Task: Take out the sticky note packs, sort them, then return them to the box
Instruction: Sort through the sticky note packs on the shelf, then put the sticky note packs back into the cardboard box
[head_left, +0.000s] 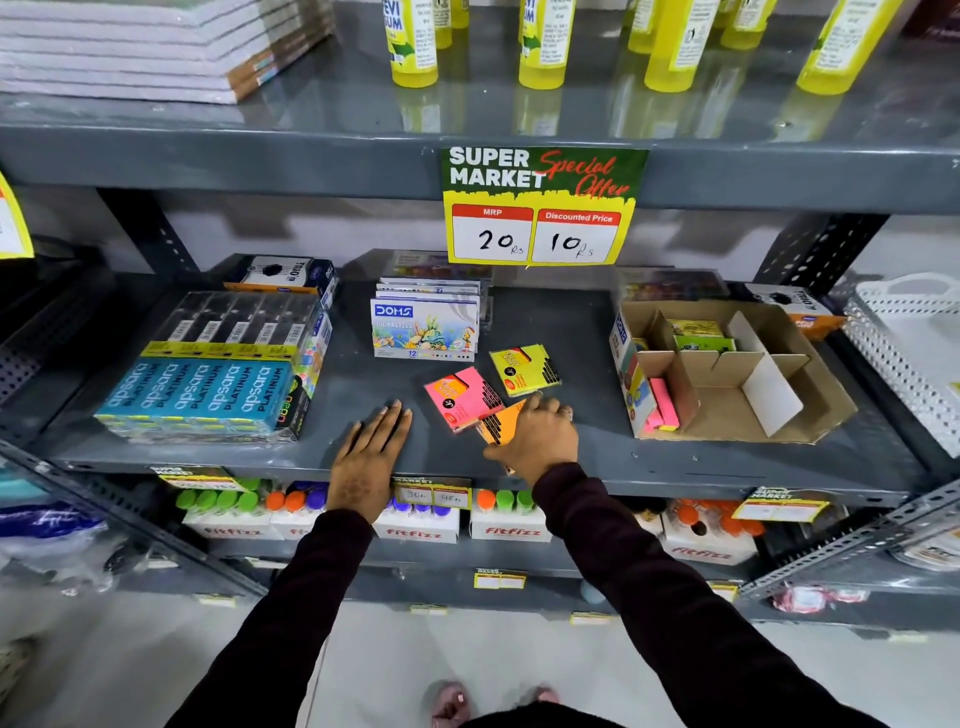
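Observation:
A pink sticky note pack (460, 396) and a yellow pack (524, 370) lie flat on the grey shelf (582, 332). My right hand (540, 441) grips an orange pack (500, 427) at the shelf's front, partly over the pink pack's corner. My left hand (370, 457) rests flat on the shelf edge, fingers spread, holding nothing. To the right stands the open cardboard box (727, 400) with dividers. It holds pink packs (662, 405) in its front left cell and yellow-green packs (698, 335) at the back.
Oil pastel boxes (423, 327) stand behind the loose packs. Blue pencil cartons (208, 395) fill the shelf's left side. A price sign (540, 208) hangs from the shelf above. A white perforated tray (914, 338) sits at the far right. Glue bottles (540, 47) line the upper shelf.

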